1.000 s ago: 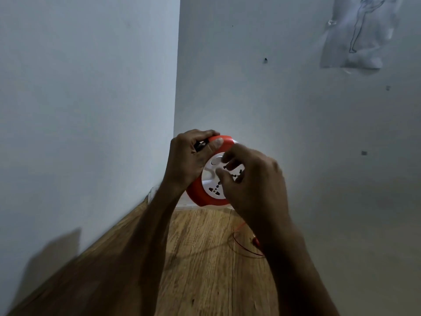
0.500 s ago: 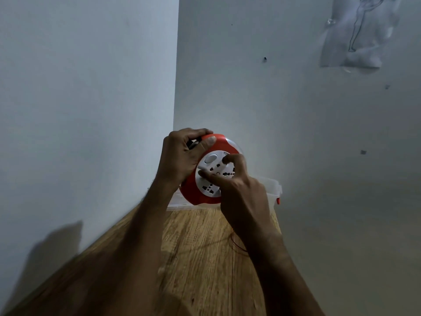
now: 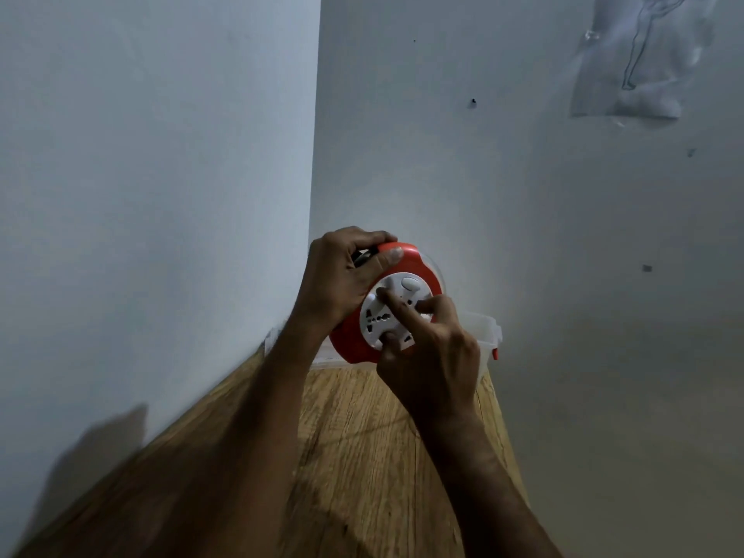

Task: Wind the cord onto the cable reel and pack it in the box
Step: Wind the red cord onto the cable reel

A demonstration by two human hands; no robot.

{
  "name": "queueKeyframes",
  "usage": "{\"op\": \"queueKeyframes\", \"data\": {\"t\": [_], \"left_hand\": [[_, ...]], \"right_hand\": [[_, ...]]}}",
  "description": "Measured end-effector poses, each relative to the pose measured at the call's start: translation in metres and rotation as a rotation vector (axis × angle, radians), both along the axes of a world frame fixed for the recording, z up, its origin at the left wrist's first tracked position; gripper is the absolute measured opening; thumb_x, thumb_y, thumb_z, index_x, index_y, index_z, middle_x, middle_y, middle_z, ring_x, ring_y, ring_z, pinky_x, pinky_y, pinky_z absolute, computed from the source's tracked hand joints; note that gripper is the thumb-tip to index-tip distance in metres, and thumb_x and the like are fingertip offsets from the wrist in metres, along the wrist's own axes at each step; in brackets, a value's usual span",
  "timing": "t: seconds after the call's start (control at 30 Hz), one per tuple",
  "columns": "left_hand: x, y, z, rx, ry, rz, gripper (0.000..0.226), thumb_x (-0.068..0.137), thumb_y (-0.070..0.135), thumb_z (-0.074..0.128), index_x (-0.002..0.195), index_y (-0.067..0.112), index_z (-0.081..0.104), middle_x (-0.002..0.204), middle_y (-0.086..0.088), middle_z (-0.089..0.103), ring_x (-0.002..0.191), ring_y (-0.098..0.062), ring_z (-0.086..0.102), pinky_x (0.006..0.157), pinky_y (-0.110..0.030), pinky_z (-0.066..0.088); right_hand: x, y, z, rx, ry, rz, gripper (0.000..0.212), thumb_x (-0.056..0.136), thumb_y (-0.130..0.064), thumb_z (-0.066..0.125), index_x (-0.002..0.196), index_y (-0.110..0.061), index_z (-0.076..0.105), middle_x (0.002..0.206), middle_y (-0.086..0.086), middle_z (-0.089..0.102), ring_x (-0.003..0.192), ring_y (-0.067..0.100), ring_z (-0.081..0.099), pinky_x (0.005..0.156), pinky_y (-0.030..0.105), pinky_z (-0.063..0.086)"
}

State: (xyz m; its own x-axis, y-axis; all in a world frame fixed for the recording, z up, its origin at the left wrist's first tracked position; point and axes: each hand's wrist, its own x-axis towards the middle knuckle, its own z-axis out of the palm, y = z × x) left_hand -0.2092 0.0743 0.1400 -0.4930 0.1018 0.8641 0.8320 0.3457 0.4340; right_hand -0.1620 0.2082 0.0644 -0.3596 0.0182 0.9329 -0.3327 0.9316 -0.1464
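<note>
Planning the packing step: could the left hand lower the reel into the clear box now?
Probably yes: the left hand grips the cable reel just over the clear box, which looks open-topped.

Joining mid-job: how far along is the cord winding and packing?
Done, it seems: no loose cord shows on the wooden table. In hand: the left hand grips the round red cable reel while the right hand presses its fingers on the white socket face. Left: putting it in the clear plastic box behind.
</note>
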Motion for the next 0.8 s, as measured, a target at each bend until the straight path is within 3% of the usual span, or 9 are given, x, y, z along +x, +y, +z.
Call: {"op": "queueKeyframes", "data": {"t": [0.1, 0.23, 0.33, 0.43, 0.53, 0.63, 0.7, 0.8], "left_hand": [[0.001, 0.005, -0.002, 0.001, 0.026, -0.001, 0.033, 0.089, 0.03, 0.07, 0.116, 0.01, 0.071, 0.108, -0.002, 0.073, 0.093, -0.01, 0.068, 0.08, -0.014, 0.054], [0.002, 0.013, -0.004, -0.013, 0.069, 0.01, 0.034, 0.089, 0.031, 0.069, 0.116, 0.01, 0.071, 0.108, -0.003, 0.073, 0.091, -0.007, 0.066, 0.078, -0.009, 0.052], [0.003, 0.017, -0.005, -0.044, 0.09, 0.006, 0.035, 0.089, 0.03, 0.069, 0.117, 0.009, 0.07, 0.11, -0.004, 0.072, 0.094, -0.008, 0.065, 0.08, -0.005, 0.049], [0.003, 0.02, -0.005, -0.065, 0.113, -0.011, 0.035, 0.09, 0.029, 0.069, 0.118, 0.008, 0.069, 0.108, -0.006, 0.072, 0.094, -0.011, 0.067, 0.08, -0.007, 0.05], [0.003, 0.023, -0.007, -0.077, 0.126, -0.016, 0.035, 0.09, 0.028, 0.069, 0.118, 0.007, 0.069, 0.107, -0.007, 0.072, 0.092, -0.009, 0.066, 0.08, -0.007, 0.05], [0.001, 0.027, -0.011, -0.095, 0.121, -0.023, 0.035, 0.089, 0.027, 0.07, 0.118, 0.007, 0.069, 0.106, -0.007, 0.072, 0.091, -0.008, 0.065, 0.08, -0.006, 0.049], [0.001, 0.029, -0.012, -0.099, 0.114, -0.024, 0.035, 0.089, 0.028, 0.069, 0.118, 0.008, 0.069, 0.106, -0.007, 0.072, 0.091, -0.008, 0.065, 0.079, -0.006, 0.049], [0.002, 0.029, -0.01, -0.077, 0.112, -0.028, 0.035, 0.089, 0.029, 0.069, 0.117, 0.007, 0.069, 0.108, -0.007, 0.072, 0.093, -0.008, 0.064, 0.08, -0.005, 0.049]], "right_hand": [[0.002, -0.003, 0.002, -0.154, 0.012, 0.062, 0.058, 0.074, -0.036, 0.084, 0.126, -0.016, 0.068, 0.099, 0.012, 0.075, 0.074, 0.021, 0.072, 0.072, 0.03, 0.061], [0.006, -0.012, 0.008, -0.462, 0.007, 0.146, 0.058, 0.075, -0.045, 0.085, 0.122, -0.015, 0.067, 0.108, 0.002, 0.076, 0.081, 0.013, 0.075, 0.074, 0.017, 0.059], [0.006, -0.016, 0.009, -0.731, -0.078, 0.212, 0.059, 0.073, -0.048, 0.084, 0.12, -0.018, 0.065, 0.113, 0.0, 0.072, 0.086, 0.013, 0.072, 0.065, 0.024, 0.063], [0.009, -0.017, 0.015, -1.156, -0.28, 0.398, 0.054, 0.075, -0.045, 0.083, 0.114, -0.014, 0.06, 0.113, 0.008, 0.068, 0.085, 0.022, 0.073, 0.048, 0.027, 0.058], [0.018, -0.018, 0.026, -1.649, -0.458, 0.653, 0.048, 0.077, -0.036, 0.083, 0.11, -0.01, 0.059, 0.097, 0.015, 0.073, 0.075, 0.025, 0.076, 0.055, 0.03, 0.059], [0.028, -0.016, 0.036, -2.126, -0.522, 0.991, 0.062, 0.08, -0.029, 0.082, 0.127, -0.006, 0.049, 0.104, 0.022, 0.07, 0.077, 0.028, 0.075, 0.055, 0.033, 0.062], [0.03, -0.012, 0.04, -2.317, -0.488, 1.128, 0.069, 0.079, -0.025, 0.082, 0.134, -0.004, 0.046, 0.108, 0.024, 0.068, 0.067, 0.025, 0.074, 0.053, 0.032, 0.062], [0.032, -0.01, 0.043, -2.402, -0.45, 1.221, 0.068, 0.079, -0.021, 0.083, 0.133, -0.002, 0.047, 0.115, 0.028, 0.066, 0.064, 0.023, 0.074, 0.053, 0.034, 0.063]]}}
